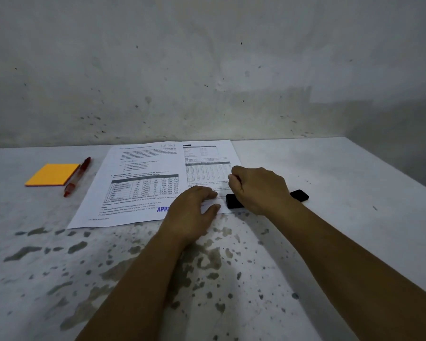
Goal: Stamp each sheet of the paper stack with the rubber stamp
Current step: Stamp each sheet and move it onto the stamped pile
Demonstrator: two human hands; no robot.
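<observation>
Two printed sheets lie side by side on the table. The left sheet (133, 183) carries a blue stamp mark starting "APP" near its lower edge. The right sheet (207, 163) overlaps it. My left hand (192, 210) lies flat on the right sheet's lower edge, with the fingers spread and pressing the paper down. A long black rubber stamp (299, 195) lies across that sheet's lower right corner and mostly on the bare table. My right hand (258, 188) is closed in a fist on the stamp's middle, hiding all but its two ends.
An orange sticky-note pad (52, 174) and a red pen (78, 175) lie to the left of the sheets. The table (354, 173) is white with dark worn patches and ends at a stained wall (207, 82) just behind the papers.
</observation>
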